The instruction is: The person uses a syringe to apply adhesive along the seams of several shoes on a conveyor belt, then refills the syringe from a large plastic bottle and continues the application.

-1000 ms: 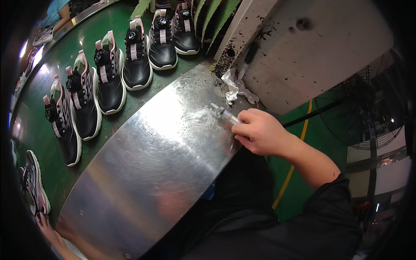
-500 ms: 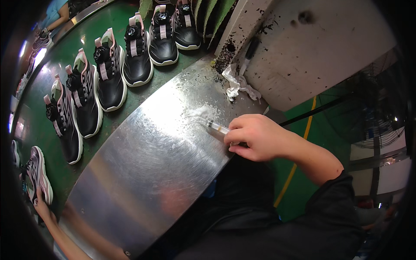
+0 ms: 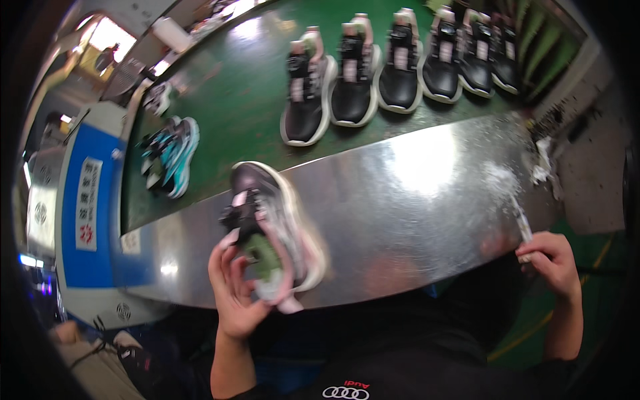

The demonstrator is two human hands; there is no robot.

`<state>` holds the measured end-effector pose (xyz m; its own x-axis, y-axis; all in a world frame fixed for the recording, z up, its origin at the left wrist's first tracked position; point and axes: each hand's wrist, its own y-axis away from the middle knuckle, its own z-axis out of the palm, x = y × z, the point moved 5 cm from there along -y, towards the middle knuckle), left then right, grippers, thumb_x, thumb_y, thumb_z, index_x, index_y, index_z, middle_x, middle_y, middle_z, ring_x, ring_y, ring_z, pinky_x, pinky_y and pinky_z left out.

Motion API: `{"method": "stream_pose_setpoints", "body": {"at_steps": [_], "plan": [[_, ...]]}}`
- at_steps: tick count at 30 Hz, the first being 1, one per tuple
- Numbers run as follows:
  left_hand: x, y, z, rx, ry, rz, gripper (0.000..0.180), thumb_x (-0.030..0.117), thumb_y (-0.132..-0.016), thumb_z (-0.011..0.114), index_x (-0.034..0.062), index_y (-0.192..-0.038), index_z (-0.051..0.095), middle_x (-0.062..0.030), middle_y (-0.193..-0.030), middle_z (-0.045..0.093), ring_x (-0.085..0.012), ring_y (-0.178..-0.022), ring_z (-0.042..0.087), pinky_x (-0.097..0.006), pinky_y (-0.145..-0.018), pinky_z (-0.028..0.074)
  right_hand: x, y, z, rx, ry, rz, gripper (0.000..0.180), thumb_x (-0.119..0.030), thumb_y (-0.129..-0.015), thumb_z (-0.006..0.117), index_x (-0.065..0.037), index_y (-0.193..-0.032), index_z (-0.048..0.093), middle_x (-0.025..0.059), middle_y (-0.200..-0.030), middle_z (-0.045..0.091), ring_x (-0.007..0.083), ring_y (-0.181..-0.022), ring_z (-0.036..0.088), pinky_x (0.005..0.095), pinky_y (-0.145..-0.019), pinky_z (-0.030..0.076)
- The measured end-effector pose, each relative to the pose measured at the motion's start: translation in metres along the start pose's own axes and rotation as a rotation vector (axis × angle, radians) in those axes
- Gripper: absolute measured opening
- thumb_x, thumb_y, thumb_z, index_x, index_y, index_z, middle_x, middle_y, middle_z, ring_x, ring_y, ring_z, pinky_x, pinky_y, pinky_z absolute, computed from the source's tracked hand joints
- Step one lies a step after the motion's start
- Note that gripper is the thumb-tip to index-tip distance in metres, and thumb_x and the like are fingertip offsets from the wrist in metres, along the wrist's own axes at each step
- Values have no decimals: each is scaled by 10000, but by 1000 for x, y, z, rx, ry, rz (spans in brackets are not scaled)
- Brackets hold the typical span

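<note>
A black, grey and pink sneaker [image 3: 280, 207] with a white sole is in my left hand [image 3: 235, 303]. My fingers close around its heel and collar, and its green insole shows through the opening. The shoe is tilted above the metal plate [image 3: 373, 227] and slightly blurred. At the right edge of that plate, my right hand [image 3: 557, 263] pinches a slim, pale pen-like tool [image 3: 523, 225]. The tool's tip touches or nearly touches a patch of white residue [image 3: 501, 185] on the metal; its exact kind is unclear.
Several matching black sneakers [image 3: 307, 100] stand in a row on the green table [image 3: 227, 113]. Teal-and-black shoes [image 3: 179, 160] lie farther left, near a blue-and-white machine [image 3: 80, 213]. Crumpled white tissue [image 3: 542, 160] sits by the right-hand panel. Another person [image 3: 87, 360] is at lower left.
My view has swung left. The sneaker my left hand was touching on the green table is now lifted and held over the metal plate. My right hand still holds the slim tool near the residue.
</note>
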<state>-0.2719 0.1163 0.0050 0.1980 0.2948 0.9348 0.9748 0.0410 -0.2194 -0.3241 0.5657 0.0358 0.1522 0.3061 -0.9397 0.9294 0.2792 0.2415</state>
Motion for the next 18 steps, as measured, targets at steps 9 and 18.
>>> {"method": "stream_pose_setpoints", "body": {"at_steps": [9,18], "plan": [[-37,-123,-35,-58,-113,-490,256,264,-874,528,27,-966,553,-35,-908,565,-94,-798,524,-240,-728,424,-30,26,40,-41,-189,-239,509,-207,-618,808,38,-995,570,139,-828,642,135,-665,614,222,-597,479],[49,-109,70,-154,843,-168,539,238,-747,637,-49,-1146,413,-201,-1037,568,-279,-911,606,-375,-788,513,-72,8,62,-188,-534,-465,535,-223,-657,768,64,-1044,536,164,-876,606,202,-772,606,282,-691,478]]}}
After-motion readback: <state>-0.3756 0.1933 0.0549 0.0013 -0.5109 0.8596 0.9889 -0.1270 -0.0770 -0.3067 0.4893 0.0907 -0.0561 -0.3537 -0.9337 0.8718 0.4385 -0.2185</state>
